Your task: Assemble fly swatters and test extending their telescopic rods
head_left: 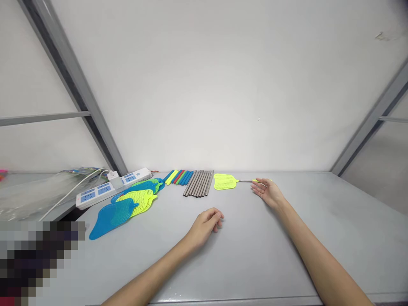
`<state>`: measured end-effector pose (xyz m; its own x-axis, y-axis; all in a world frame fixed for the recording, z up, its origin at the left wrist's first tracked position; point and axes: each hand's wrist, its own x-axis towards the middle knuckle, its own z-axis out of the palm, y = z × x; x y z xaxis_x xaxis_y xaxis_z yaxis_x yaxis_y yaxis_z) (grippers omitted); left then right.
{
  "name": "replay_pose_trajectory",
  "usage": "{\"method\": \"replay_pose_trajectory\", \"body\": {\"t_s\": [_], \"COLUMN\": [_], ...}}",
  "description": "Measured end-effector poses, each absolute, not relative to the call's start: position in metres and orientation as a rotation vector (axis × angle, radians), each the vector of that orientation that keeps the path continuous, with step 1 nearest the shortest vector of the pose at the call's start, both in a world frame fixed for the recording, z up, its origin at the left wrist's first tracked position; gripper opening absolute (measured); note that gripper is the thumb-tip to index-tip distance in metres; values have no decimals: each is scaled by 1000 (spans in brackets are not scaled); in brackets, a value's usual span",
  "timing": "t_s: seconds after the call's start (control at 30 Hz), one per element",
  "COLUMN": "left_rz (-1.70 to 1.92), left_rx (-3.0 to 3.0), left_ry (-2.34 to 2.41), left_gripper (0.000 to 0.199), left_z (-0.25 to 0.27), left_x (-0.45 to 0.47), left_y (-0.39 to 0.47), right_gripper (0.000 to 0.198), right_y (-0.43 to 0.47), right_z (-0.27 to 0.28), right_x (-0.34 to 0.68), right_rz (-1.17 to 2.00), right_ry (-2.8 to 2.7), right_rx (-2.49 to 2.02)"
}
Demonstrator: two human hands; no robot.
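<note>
Fly swatter [225, 181] lies left of the right hand [269, 194], which is open at its handle; beyond the loosely closed left hand [208, 223], metal rods [198, 183] lie side by side, presumably for easy reach.

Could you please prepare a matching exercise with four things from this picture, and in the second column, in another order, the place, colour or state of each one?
1. left hand
2. right hand
3. metal tubes
4. power strip

A. side by side, between the coloured sticks and yellow swatter
B. white and blue
C. loosely curled
D. open, at the yellow swatter's handle end

Pairs: 1-C; 2-D; 3-A; 4-B
</note>
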<state>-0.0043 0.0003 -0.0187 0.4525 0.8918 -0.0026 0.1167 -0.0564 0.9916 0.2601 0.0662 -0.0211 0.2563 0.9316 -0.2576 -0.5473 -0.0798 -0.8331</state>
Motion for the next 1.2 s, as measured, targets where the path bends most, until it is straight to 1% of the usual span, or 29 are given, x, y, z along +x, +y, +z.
{"method": "replay_pose_trajectory", "body": {"t_s": [0.1,0.23,0.4,0.5,0.6,0.67,0.83,0.93,1.07,1.2], "left_rz": [808,810,915,969,1125,1176,1124,1058,995,937], "left_rx": [1546,1670,2019,2120,2150,2167,2173,2248,2350,2412], "left_ry": [938,988,1053,1082,1259,1520,1735,1752,1732,1731], "left_gripper": [29,29,24,22,21,22,21,23,31,31], "left_z": [-18,-14,-5,3,9,7,-11,-23,-32,-36], "left_x": [-4,-5,-13,-27,-52,-72,-102,-100,-94,-96], "left_y": [-1,-3,2,14,33,47,70,75,79,82], "right_gripper": [16,18,20,20,20,19,20,19,15,13], "right_y": [64,59,55,54,53,53,54,53,53,53], "right_z": [-18,-14,-16,-19,-23,-27,-35,-37,-36,-35], "right_x": [256,246,230,224,221,218,209,207,206,206], "right_rz": [1304,1290,1300,1300,1311,1331,1307,1300,1319,1330], "right_ry": [-525,-640,-740,-765,-751,-746,-788,-806,-778,-748], "right_rx": [-1079,-1116,-1164,-1154,-1148,-1134,-1166,-1151,-1114,-1125]}}
